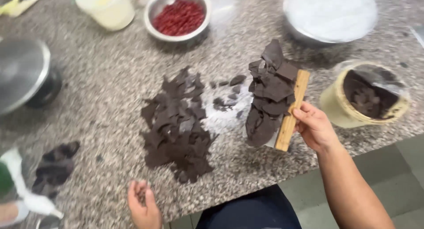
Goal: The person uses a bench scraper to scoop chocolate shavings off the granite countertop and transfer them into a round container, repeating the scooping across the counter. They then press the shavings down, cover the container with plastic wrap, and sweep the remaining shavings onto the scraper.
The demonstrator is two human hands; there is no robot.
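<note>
Most open room is the bare granite surface [106,87] left of the chocolate shard pile [176,127]. Up top, a steel bowl of red bits [179,17], a cream tub [108,8] and a covered bowl [329,14] block the back edge. The yellowish tub [366,96] crowds the right side, just beside the loaded scraper [291,112].

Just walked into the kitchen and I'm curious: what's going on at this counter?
A person stands at a speckled stone counter handling broken dark chocolate pieces. Their right hand holds a scraper with a wooden handle, loaded with a heap of shards. Their left hand rests at the counter's near edge, with a few bits in its palm. A larger pile of shards lies between the hands. A tub holding more chocolate sits right, and a steel bowl of red bits behind.
</note>
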